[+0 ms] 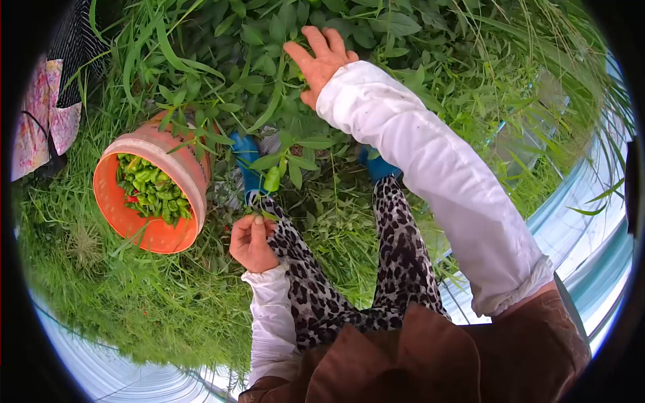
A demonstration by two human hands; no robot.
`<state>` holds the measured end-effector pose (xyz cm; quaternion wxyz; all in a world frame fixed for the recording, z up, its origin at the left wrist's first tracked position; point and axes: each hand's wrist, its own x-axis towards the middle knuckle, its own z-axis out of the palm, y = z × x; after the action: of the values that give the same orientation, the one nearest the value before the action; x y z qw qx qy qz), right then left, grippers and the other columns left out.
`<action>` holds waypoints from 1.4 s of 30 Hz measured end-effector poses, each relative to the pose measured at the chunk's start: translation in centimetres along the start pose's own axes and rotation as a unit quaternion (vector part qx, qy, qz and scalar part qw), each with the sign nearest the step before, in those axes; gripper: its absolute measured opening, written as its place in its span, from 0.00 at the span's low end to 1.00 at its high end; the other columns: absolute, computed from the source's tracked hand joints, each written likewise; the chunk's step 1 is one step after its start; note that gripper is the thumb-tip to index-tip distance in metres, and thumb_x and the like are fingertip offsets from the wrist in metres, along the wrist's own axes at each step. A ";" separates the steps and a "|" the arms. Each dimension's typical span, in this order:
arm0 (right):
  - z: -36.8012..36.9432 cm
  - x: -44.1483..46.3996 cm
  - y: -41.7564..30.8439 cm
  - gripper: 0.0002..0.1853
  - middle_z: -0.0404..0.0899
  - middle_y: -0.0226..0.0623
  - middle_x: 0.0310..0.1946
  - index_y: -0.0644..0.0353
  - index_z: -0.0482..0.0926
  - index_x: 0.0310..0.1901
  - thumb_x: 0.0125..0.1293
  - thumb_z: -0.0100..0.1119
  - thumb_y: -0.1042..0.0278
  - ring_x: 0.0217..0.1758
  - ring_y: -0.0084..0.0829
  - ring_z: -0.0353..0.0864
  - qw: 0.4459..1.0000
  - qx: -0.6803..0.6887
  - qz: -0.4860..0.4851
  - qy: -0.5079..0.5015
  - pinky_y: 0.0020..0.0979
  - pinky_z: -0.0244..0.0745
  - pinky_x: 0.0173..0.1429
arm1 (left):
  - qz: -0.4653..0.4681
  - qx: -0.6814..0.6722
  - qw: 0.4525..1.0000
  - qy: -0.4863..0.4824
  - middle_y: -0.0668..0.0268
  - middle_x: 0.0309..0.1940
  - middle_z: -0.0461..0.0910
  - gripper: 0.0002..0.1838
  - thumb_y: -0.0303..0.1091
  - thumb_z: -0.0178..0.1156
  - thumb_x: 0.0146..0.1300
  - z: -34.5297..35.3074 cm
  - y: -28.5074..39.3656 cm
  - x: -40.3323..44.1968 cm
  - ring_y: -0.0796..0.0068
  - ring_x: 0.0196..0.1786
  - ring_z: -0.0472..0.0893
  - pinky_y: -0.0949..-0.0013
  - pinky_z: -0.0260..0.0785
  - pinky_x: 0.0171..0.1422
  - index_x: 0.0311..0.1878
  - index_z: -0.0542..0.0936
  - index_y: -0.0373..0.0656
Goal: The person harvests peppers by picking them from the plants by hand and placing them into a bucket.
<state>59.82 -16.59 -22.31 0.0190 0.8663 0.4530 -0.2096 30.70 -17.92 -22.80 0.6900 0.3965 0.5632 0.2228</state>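
My right hand (326,62) reaches into the leafy pepper plant (269,80) at the top of the view. Its fingers are spread among the leaves, with nothing visible held in them. Lower down, near my knee, my left hand (253,243) is closed, thumb pressed against the curled fingers. A bit of green shows at those fingertips; what it belongs to is unclear. Just above that hand hangs a light green pepper (272,179) below some leaves. To the left, a tilted orange bucket (149,142) holds many green peppers (153,188), with a little red among them.
Blue shoes (247,161) stand at the base of the plants. Tall grass (161,302) surrounds the bucket and my legs. At the upper left is another person's patterned clothing (47,114). Pale plastic sheeting (571,221) runs along the right side.
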 end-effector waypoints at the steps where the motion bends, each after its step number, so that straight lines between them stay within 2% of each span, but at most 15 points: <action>1: 0.2 0.5 1.3 0.39 0.49 0.43 0.64 0.46 0.58 0.61 0.45 0.65 0.69 0.67 0.46 0.50 0.999 -0.015 0.035 -0.014 0.44 0.59 0.63 | -0.028 -0.032 0.999 0.000 0.62 0.26 0.78 0.03 0.26 0.58 0.57 0.3 -0.6 0.2 0.78 0.24 0.74 0.78 0.65 0.27 0.33 0.75 0.38; 4: 1.9 0.6 4.6 0.40 0.50 0.43 0.64 0.47 0.58 0.62 0.44 0.64 0.71 0.67 0.44 0.52 0.999 0.041 -0.010 -0.026 0.36 0.58 0.66 | -0.044 -0.074 0.996 -0.002 0.62 0.24 0.77 0.03 0.25 0.57 0.57 0.9 -0.3 0.7 0.78 0.23 0.75 0.79 0.66 0.27 0.33 0.75 0.36; 9: 3.6 -1.8 5.9 0.38 0.48 0.41 0.65 0.48 0.56 0.63 0.50 0.63 0.68 0.65 0.46 0.55 0.989 0.051 0.009 -0.135 0.37 0.57 0.66 | -0.019 -0.084 0.996 -0.009 0.60 0.25 0.77 0.02 0.23 0.56 0.56 -0.7 2.5 0.6 0.75 0.23 0.75 0.76 0.67 0.27 0.33 0.74 0.36; 11: 3.8 -2.7 6.0 0.40 0.50 0.44 0.65 0.50 0.58 0.62 0.45 0.64 0.72 0.66 0.46 0.54 0.985 0.058 0.027 -0.162 0.34 0.55 0.67 | 0.028 -0.086 0.996 -0.018 0.60 0.27 0.77 0.03 0.23 0.54 0.58 -1.7 4.1 0.6 0.74 0.25 0.74 0.74 0.68 0.30 0.35 0.74 0.37; 15: 5.3 -4.1 7.1 0.27 0.61 0.44 0.57 0.56 0.70 0.50 0.44 0.64 0.73 0.59 0.46 0.64 0.988 0.110 -0.002 -0.104 0.35 0.64 0.61 | 0.112 -0.108 0.988 0.020 0.56 0.33 0.78 0.10 0.24 0.53 0.59 -6.4 6.0 2.3 0.70 0.31 0.77 0.76 0.69 0.32 0.45 0.72 0.35; 16: 5.3 -4.7 7.3 0.19 0.65 0.43 0.52 0.60 0.73 0.41 0.43 0.64 0.74 0.53 0.45 0.70 0.988 0.136 -0.024 -0.062 0.34 0.67 0.56 | 0.113 -0.111 0.987 0.018 0.56 0.33 0.78 0.10 0.24 0.53 0.59 -5.8 7.1 2.7 0.70 0.31 0.77 0.76 0.69 0.32 0.45 0.72 0.35; 19: 4.7 -6.4 8.4 0.17 0.69 0.42 0.48 0.62 0.72 0.37 0.43 0.64 0.75 0.49 0.42 0.72 0.964 0.251 -0.088 0.020 0.32 0.67 0.54 | 0.119 -0.046 0.981 0.147 0.53 0.44 0.75 0.21 0.27 0.51 0.61 -4.7 9.4 3.4 0.67 0.40 0.78 0.78 0.68 0.32 0.58 0.64 0.37; 21: 2.7 -8.4 7.8 0.10 0.71 0.42 0.45 0.64 0.71 0.32 0.46 0.59 0.75 0.47 0.36 0.72 0.941 0.332 -0.049 0.048 0.29 0.65 0.53 | 0.079 0.036 0.993 0.077 0.52 0.52 0.71 0.28 0.30 0.49 0.62 -4.7 8.5 3.5 0.66 0.48 0.76 0.80 0.67 0.34 0.65 0.55 0.39; 25: -0.5 -12.9 10.9 0.10 0.72 0.42 0.47 0.64 0.74 0.33 0.45 0.57 0.75 0.51 0.32 0.70 0.864 0.495 0.054 0.072 0.33 0.64 0.54 | -0.006 0.070 0.993 -0.098 0.62 0.46 0.76 0.18 0.30 0.53 0.59 1.1 5.0 2.7 0.74 0.47 0.76 0.79 0.63 0.39 0.53 0.70 0.38; 28: -1.2 -16.3 14.7 0.16 0.72 0.44 0.49 0.67 0.74 0.36 0.42 0.50 0.73 0.53 0.33 0.70 0.646 0.739 0.171 0.081 0.34 0.66 0.56 | 0.012 0.020 0.981 -0.195 0.65 0.42 0.78 0.14 0.29 0.54 0.59 7.5 4.2 1.9 0.77 0.45 0.76 0.80 0.62 0.38 0.49 0.73 0.39; 30: -2.1 -17.8 15.8 0.17 0.72 0.44 0.49 0.68 0.75 0.38 0.42 0.51 0.73 0.52 0.34 0.71 0.584 0.777 0.215 0.098 0.35 0.67 0.56 | -0.002 0.006 0.968 -0.253 0.67 0.40 0.79 0.12 0.31 0.54 0.59 11.3 4.5 2.0 0.80 0.43 0.76 0.80 0.62 0.38 0.47 0.75 0.42; 33: -2.3 -19.3 16.2 0.22 0.72 0.43 0.49 0.68 0.74 0.44 0.42 0.52 0.71 0.49 0.36 0.74 0.704 0.621 0.322 0.124 0.34 0.70 0.53 | -0.064 -0.012 0.947 -0.313 0.67 0.39 0.79 0.12 0.34 0.53 0.60 16.7 4.3 2.4 0.80 0.42 0.76 0.80 0.62 0.38 0.46 0.76 0.43; 36: -2.4 -19.3 15.0 0.23 0.73 0.40 0.49 0.66 0.73 0.48 0.48 0.60 0.70 0.51 0.30 0.72 0.545 0.810 0.217 0.016 0.32 0.66 0.56 | -0.181 -0.005 0.912 -0.368 0.66 0.41 0.79 0.16 0.40 0.53 0.60 21.6 2.4 2.8 0.76 0.43 0.77 0.80 0.63 0.39 0.49 0.76 0.45; 39: 1.0 -19.8 14.3 0.21 0.73 0.39 0.50 0.65 0.74 0.47 0.49 0.62 0.71 0.52 0.28 0.71 0.613 0.745 0.265 0.004 0.30 0.64 0.58 | -0.303 -0.104 0.842 -0.434 0.61 0.43 0.76 0.22 0.41 0.54 0.59 24.4 -0.1 2.7 0.72 0.43 0.76 0.72 0.66 0.47 0.53 0.70 0.39; 42: 1.8 -19.2 11.1 0.17 0.73 0.37 0.50 0.64 0.75 0.43 0.50 0.63 0.70 0.51 0.26 0.71 0.652 0.710 0.258 0.065 0.29 0.64 0.57 | -0.244 -0.104 0.883 -0.387 0.60 0.41 0.75 0.25 0.34 0.61 0.53 24.4 -1.7 2.3 0.73 0.41 0.74 0.72 0.67 0.46 0.53 0.70 0.32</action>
<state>58.36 -38.46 -18.40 -0.5782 0.7088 -0.0759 -0.3969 54.30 -24.41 -24.32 0.9228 0.2271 0.3040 -0.0668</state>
